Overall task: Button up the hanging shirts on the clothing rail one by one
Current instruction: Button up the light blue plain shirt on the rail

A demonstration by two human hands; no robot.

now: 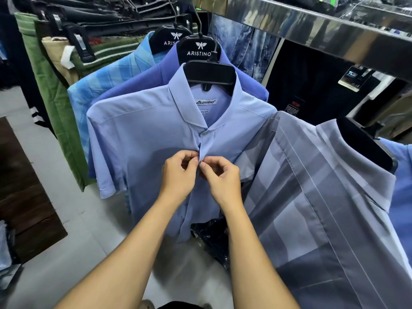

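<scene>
A light blue short-sleeved shirt (pixel 142 139) hangs on a black hanger (pixel 210 73) in front of me, its collar button (pixel 204 133) fastened. My left hand (pixel 178 175) pinches the left edge of the placket just below the collar. My right hand (pixel 219 177) pinches the right edge at the same spot, fingertips almost touching. Lower down the front hangs apart. Behind it hang a darker blue shirt (pixel 153 76) and a blue checked shirt (pixel 107 79). A grey-blue striped shirt (pixel 312 197) hangs to the right, its back turned to me.
A shiny metal rail (pixel 323 25) runs across the top right. Green and tan garments (pixel 53 90) hang at the left, with dark trousers above them. Jeans (pixel 243 41) hang behind. A dark plastic-wrapped bundle (pixel 211 237) lies on the pale floor below the shirt.
</scene>
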